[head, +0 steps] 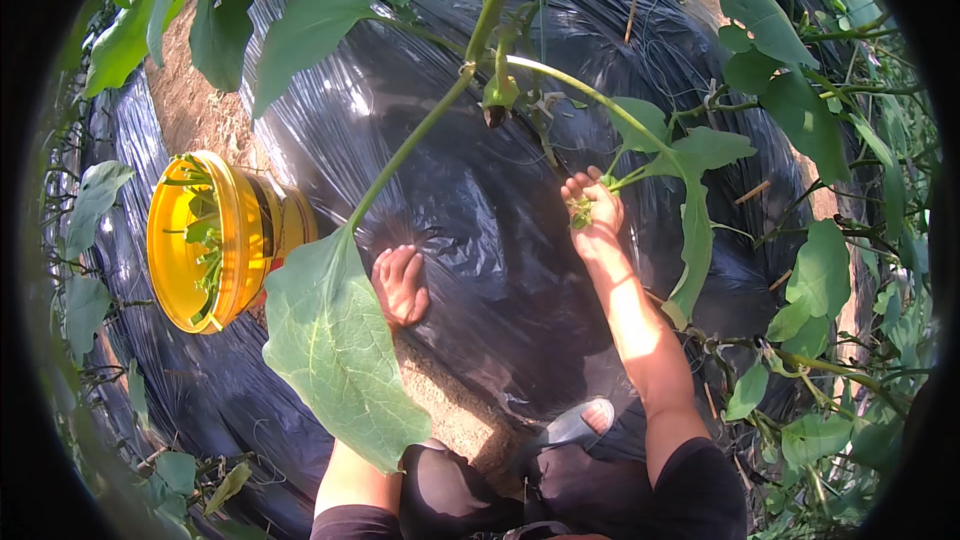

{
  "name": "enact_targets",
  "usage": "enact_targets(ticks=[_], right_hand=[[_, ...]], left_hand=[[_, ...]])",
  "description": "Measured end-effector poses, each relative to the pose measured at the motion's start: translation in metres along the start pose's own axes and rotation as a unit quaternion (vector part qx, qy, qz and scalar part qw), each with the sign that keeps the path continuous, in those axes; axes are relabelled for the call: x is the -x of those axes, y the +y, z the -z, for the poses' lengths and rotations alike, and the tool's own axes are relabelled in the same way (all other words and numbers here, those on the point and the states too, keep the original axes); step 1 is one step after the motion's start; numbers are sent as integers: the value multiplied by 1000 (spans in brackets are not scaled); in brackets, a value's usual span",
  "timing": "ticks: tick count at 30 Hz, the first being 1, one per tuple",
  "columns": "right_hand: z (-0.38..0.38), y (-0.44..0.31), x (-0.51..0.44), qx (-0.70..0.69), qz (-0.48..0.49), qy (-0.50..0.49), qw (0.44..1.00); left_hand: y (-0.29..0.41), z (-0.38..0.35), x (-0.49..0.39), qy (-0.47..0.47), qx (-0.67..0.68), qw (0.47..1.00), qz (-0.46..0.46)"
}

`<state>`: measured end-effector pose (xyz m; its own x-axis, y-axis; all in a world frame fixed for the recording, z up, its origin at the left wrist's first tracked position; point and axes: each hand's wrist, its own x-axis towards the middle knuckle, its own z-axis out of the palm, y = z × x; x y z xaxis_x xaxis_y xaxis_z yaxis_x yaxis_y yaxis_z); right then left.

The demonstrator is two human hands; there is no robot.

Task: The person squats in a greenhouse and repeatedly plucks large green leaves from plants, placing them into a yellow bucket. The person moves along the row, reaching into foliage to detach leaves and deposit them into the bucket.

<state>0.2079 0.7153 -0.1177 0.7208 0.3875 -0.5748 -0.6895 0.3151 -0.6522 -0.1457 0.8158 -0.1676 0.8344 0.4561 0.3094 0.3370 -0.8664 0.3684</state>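
Note:
My right hand (594,206) is at right of centre, palm up with curled fingers, with small green plant trimmings (581,214) in it, beside a leafy side shoot (626,178). My left hand (400,286) holds nothing; it rests fingers apart near the black plastic film (480,240), behind a large broad leaf (337,345) that hides its wrist and part of the forearm. A thick green stem (420,131) runs down from the top to that leaf. A yellow bucket (244,240) lies tipped at the left, with cut green leaves and stems (206,240) inside.
A small green fruit or calyx (500,92) hangs from the stem at top centre. Leafy plants (817,270) line the right side, others the left (86,307). Bare soil (206,105) shows between film strips. My sandalled foot (581,424) is at the bottom, beside a strip of soil (457,412).

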Motion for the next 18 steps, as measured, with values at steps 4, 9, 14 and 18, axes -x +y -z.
enact_targets(ticks=[4,9,14,18], right_hand=[[17,14,51,104,-55,-90,989],[28,46,138,268,-159,-211,927],[5,70,193,442,138,-441,769],[-46,75,222,455,245,-545,660]], left_hand=[[2,1,0,33,-2,999,-15],[4,8,-5,-11,24,1000,9],[7,8,-5,-38,39,998,33],[18,9,2,-91,54,991,86]])
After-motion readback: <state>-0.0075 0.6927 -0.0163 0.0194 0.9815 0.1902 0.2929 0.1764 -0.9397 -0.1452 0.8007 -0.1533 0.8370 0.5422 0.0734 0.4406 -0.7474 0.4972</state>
